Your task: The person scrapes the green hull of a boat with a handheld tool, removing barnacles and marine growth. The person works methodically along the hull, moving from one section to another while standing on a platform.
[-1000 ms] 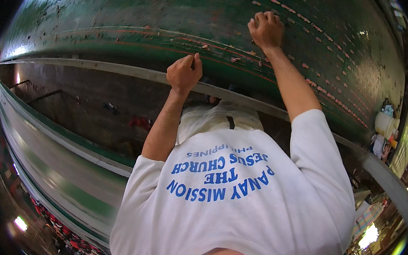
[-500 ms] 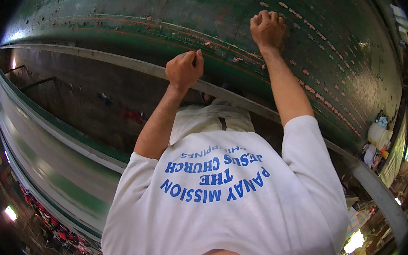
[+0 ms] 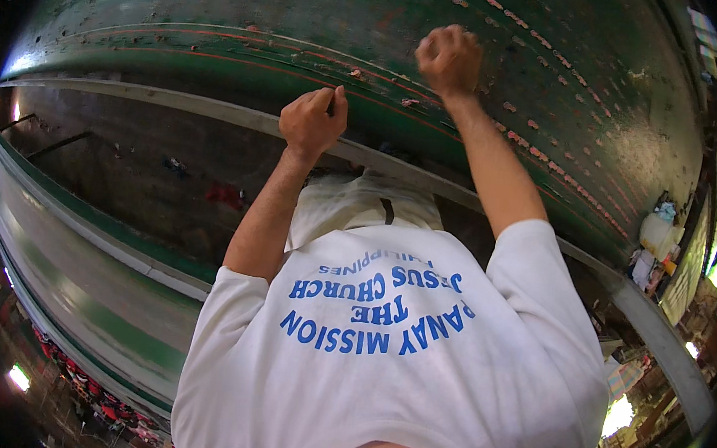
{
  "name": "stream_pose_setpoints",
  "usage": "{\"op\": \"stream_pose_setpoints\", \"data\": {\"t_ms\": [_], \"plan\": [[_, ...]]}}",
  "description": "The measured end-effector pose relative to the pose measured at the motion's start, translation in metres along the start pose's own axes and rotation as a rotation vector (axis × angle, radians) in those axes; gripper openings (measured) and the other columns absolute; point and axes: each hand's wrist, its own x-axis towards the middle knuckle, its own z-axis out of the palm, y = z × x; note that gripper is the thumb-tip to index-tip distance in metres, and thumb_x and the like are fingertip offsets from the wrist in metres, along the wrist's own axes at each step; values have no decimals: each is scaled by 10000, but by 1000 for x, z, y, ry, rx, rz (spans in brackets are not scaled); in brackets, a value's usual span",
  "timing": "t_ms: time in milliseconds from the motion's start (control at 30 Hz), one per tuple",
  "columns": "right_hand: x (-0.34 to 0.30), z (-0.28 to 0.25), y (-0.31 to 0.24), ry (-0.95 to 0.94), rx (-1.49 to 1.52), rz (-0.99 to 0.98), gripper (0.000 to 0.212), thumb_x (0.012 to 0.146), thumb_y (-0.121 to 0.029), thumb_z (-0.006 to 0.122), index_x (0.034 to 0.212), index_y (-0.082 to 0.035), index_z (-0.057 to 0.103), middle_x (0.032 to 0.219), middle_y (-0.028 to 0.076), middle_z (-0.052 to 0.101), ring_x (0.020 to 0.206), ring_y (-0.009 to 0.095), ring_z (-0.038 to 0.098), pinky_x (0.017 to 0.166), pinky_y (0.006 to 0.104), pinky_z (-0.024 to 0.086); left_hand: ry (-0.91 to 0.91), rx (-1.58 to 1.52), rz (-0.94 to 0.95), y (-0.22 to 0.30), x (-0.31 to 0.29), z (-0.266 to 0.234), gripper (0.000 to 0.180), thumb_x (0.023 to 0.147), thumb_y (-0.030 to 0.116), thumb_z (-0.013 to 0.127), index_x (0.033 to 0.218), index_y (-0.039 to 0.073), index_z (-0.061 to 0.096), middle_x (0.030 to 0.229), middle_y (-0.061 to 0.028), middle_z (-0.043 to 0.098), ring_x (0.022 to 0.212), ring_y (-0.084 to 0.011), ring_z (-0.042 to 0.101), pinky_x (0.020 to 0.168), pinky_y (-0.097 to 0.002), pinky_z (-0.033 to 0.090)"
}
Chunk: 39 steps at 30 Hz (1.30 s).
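The green worktable [image 3: 333, 11] spreads across twelve o'clock, its long axis running from nine toward four. At eleven, the person's left hand [image 3: 313, 121] is curled into a fist; at one, the right hand [image 3: 449, 61] has shifted slightly toward nine, fingers bent, its grip unclear. The contents of the whitish container [image 3: 659, 233] at three cannot be told.

Compared with half a second earlier, the right hand [image 3: 449, 60] has shifted leftward and toward the near edge of the green surface [image 3: 324, 15], and its outline is now more blurred. The gap between it and the left hand [image 3: 312, 123] has narrowed slightly. A pink patch [image 3: 492, 22] previously at the right fingers now lies exposed, just beside and to their right.
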Motion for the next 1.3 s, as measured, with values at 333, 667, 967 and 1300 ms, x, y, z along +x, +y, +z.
{"op": "stream_pose_setpoints", "data": {"t_ms": [333, 667, 967, 1300], "plan": [[48, 13, 50, 111, -41, 130, 197, 943, -329, 740, 997, -140, 749, 1079, 87, 720, 1029, 344, 683, 888, 566, 554, -56, -14, 17, 6, 3, 1, 343, 1034, 287, 769, 759, 97, 690, 711, -89, 715, 597, -305, 704, 535, -429, 542], [32, 11, 5, 46, 129, -65, 212, 948, -354, 738, 997, -148, 739, 1025, 67, 659, 1043, 311, 652, 884, 560, 533, -39, -11, 11, 3, -1, -2, 331, 1035, 272, 768, 758, 104, 698, 707, -89, 717, 605, -299, 716, 537, -424, 545], [25, 16, -41, 73, 184, -219, 192, 936, -354, 766, 982, -169, 746, 1027, 55, 666, 1037, 299, 683, 864, 542, 537, -99, 13, 19, 1, -1, -8, 333, 1044, 276, 763, 766, 103, 699, 707, -91, 709, 586, -300, 694, 537, -422, 540], [50, 23, -10, 84, 44, -88, 175, 936, -325, 763, 971, -156, 732, 1012, 54, 677, 1013, 311, 668, 864, 524, 537, -46, -43, 79, 2, 2, -2, 328, 1035, 258, 775, 759, 101, 692, 698, -89, 702, 583, -287, 694, 524, -422, 533]]}}
